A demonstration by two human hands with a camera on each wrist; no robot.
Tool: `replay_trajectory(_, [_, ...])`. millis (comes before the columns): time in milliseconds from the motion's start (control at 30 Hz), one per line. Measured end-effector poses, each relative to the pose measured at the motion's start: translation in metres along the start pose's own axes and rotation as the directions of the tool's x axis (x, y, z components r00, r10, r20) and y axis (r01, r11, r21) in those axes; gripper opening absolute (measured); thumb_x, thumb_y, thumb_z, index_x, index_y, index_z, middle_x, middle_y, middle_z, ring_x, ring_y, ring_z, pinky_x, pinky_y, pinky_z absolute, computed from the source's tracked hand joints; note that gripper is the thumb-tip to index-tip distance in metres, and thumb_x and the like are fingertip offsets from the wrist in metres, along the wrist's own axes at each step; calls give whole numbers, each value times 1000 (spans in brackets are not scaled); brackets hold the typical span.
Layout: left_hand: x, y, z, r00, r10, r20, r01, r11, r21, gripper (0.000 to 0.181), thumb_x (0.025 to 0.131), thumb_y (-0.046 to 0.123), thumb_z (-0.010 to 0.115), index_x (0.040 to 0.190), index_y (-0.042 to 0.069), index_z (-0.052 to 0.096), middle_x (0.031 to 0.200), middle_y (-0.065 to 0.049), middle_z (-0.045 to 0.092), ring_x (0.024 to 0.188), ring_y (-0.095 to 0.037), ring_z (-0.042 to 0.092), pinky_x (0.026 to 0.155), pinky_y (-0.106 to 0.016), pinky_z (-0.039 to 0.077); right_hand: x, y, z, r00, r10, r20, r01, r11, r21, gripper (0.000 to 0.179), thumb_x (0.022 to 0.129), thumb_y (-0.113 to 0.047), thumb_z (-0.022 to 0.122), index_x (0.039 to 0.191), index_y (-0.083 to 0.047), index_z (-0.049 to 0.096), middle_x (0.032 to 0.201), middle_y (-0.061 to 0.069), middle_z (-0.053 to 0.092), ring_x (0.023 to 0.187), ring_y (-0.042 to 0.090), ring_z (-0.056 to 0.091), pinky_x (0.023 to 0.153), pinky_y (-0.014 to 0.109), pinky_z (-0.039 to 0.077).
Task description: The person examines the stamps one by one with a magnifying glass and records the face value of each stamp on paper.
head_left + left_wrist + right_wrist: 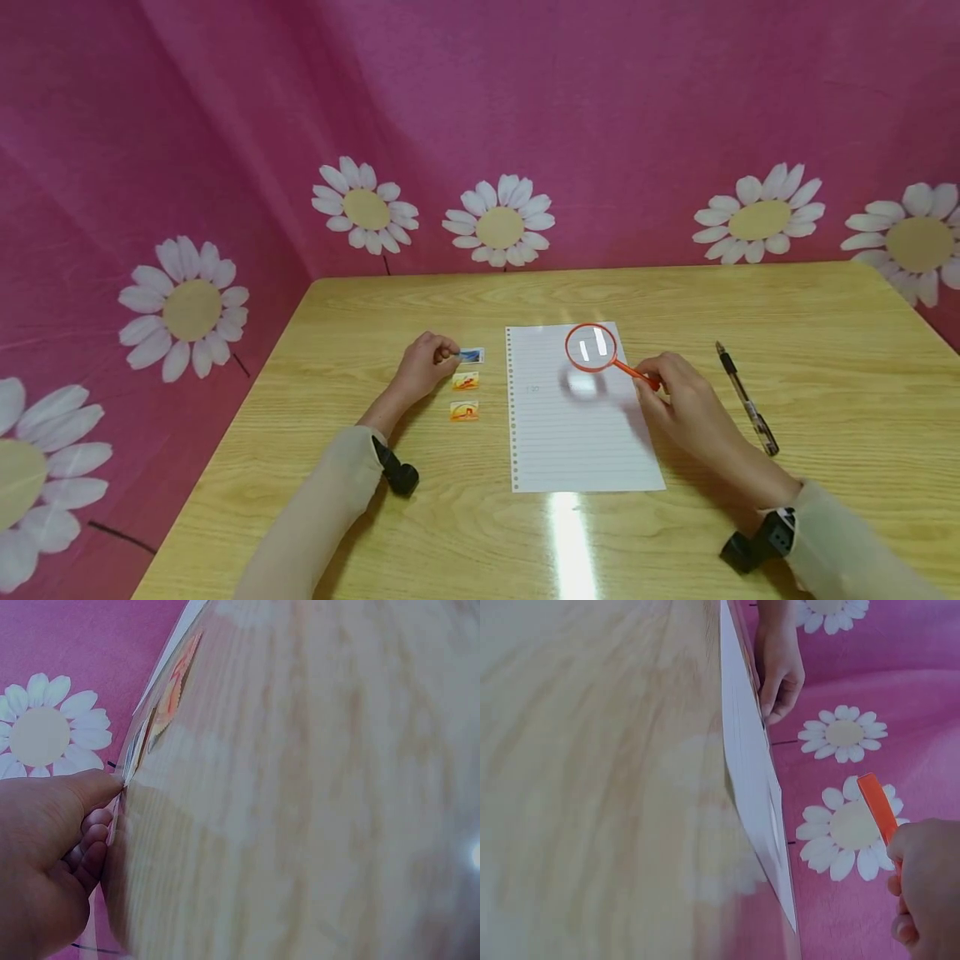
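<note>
My left hand (pixel 429 364) pinches the left edge of a blue postage stamp (pixel 472 356). Two yellow-orange stamps (pixel 465 381) lie in a column nearer me; in the left wrist view, one orange stamp (pixel 177 686) shows a toothed edge. With its fingers round the handle, my right hand (pixel 678 400) holds a red-rimmed magnifying glass (pixel 591 347) above the upper part of a lined sheet of paper (pixel 577 450). The lens casts a shadow on the sheet. In the right wrist view only the orange-red handle (pixel 877 808) shows, its lens out of sight.
A black pen (pixel 747 398) lies slanted to the right of the paper. Small faint writing is on the sheet's left side. The wooden table (pixel 420 533) meets a pink flowered cloth (pixel 615 125) at the back and left.
</note>
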State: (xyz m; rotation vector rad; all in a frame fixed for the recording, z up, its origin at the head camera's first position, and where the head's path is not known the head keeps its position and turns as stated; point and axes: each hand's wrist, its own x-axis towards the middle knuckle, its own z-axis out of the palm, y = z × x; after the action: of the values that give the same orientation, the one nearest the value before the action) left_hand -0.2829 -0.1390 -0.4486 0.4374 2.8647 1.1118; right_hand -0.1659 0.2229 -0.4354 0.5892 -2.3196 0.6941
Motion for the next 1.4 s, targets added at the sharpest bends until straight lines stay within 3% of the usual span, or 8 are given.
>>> replay_trajectory(400, [0,1,1,1000,-2,-3,2,1000,2,16,92,13,68,104,2,66,97,-11,55,84,-18,48,77,-28,39,-13,12,-22,992,122,15,-121,992,-36,23,78,6,73,97,-1,63,84,6,60,79,10,46,68,14,35])
replay_trajectory(967, [-1,4,0,998,-56,14,56,998,0,17,94,15,66,107,3,66,98,-9,53,86,-19,46,78,-29,37,-32,32,-47,981,193,6,-191,977,-96,29,75,7,75,101,1,62,82,9,58,75,8,43,62,10,33])
replay_trajectory(1233, [-1,4,0,999,-42,13,42,999,6,18,94,15,65,107,3,66,98,-10,54,85,-20,46,78,-29,38,-36,40,-53,985,174,-18,-175,978,-118,30,72,9,76,98,4,61,80,10,58,69,6,42,58,7,34])
replay_trajectory(1400, [-1,4,0,999,-35,20,35,999,1,18,94,15,65,107,2,66,99,-11,54,85,-20,46,77,-30,39,-36,38,-54,978,210,-8,-210,969,-131,28,74,7,76,97,4,61,80,12,59,67,9,47,58,4,35])
